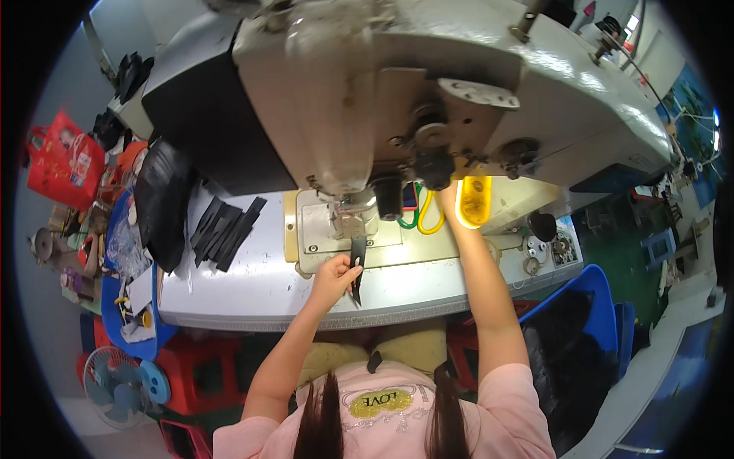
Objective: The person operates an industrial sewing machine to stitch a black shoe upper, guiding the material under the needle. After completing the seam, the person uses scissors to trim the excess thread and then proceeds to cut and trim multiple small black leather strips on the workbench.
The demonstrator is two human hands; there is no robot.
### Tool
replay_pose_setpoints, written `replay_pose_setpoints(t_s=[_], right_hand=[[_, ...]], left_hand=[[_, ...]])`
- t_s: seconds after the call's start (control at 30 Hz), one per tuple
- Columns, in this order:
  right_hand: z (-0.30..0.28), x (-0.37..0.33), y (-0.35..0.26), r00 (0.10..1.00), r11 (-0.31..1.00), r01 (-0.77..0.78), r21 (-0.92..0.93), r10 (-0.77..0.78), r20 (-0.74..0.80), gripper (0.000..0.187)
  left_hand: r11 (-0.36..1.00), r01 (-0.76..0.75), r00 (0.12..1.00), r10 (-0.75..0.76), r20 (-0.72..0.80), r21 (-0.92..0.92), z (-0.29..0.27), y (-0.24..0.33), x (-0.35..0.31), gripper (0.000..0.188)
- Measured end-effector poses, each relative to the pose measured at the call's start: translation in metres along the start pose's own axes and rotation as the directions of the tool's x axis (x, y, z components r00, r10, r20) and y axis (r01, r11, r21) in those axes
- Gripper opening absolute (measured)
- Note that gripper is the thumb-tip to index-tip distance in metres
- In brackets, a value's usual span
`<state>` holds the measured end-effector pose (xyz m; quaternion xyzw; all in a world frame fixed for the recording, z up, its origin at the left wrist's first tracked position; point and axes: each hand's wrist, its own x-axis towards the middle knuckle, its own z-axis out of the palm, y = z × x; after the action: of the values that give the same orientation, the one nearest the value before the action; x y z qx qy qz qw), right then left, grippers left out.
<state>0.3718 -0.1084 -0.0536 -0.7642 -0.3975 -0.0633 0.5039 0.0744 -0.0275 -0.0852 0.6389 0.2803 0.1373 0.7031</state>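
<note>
My left hand [333, 280] pinches a narrow black strip [358, 252] near the front of the sewing machine's needle plate [315, 233]. The strip's upper end lies at the presser foot [349, 225], and its lower end points toward the table edge. My right arm reaches under the machine arm, where only the back part of my right hand [449, 200] shows; its fingers are hidden behind the machine. Close to that hand are a yellow loop handle [431, 223] and a green loop handle [409, 222], and a glowing yellow lamp [475, 205].
The sewing machine head [459, 69] spans the top of the view. Several black strips [225, 232] lie on the left of the white table [222, 294], beside black material [162, 203]. A blue bin with black material [569, 336] stands at right; a fan [116, 386] is lower left.
</note>
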Motion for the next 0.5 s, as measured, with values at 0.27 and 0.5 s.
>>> replay_pose_setpoints(t_s=[0.27, 0.5], right_hand=[[0.022, 0.016, -0.001, 1.0, 0.979, -0.012, -0.202, 0.01, -0.011, 0.017], [0.007, 0.042, 0.002, 0.988, 0.866, -0.051, -0.497, 0.117, 0.102, 0.018]], left_hand=[[0.997, -0.047, 0.999, 0.047, -0.003, -0.064, -0.001, -0.01, -0.007, 0.013], [0.966, -0.173, 0.98, 0.189, 0.067, -0.19, -0.003, -0.024, -0.01, 0.008]])
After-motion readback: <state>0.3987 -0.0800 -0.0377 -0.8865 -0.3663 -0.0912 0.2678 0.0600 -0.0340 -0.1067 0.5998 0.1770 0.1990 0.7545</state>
